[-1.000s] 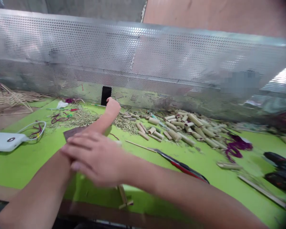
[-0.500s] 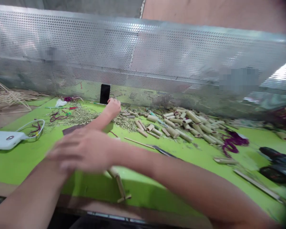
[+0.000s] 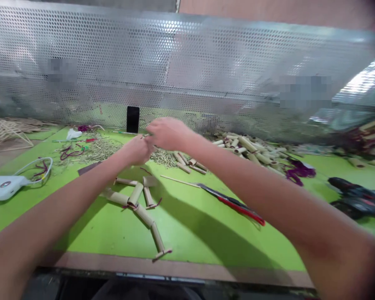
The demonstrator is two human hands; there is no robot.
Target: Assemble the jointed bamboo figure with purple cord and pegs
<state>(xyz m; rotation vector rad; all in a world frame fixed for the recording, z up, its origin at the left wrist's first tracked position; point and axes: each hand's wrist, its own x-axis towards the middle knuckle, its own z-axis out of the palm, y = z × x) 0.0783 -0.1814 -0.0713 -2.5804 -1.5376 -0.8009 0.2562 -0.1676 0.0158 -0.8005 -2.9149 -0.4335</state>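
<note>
My left hand [image 3: 139,150] is closed, its fingertips meeting those of my right hand [image 3: 168,132] above the bamboo scraps. The right hand is also closed, fingers pinched and pointing left. Whatever they may hold is hidden or too small to name. Nearer to me, a jointed figure of short bamboo tubes [image 3: 135,195], tied with purple cord, lies on the green tabletop [image 3: 203,241]. Right of it are a thin stick [image 3: 179,181] and a red-handled cutting tool [image 3: 237,206].
A dark phone [image 3: 133,119] leans against the perforated metal panel [image 3: 187,58]. Cut bamboo tubes [image 3: 250,148] are piled at back right, near purple cord [image 3: 300,171] and a black power tool [image 3: 359,198]. On the left lies a white power bank [image 3: 8,187] with its cable.
My right hand has moved from over my left forearm, forward and right, to meet my left hand. The left hand has drawn back slightly. The bamboo figure is now largely uncovered.
</note>
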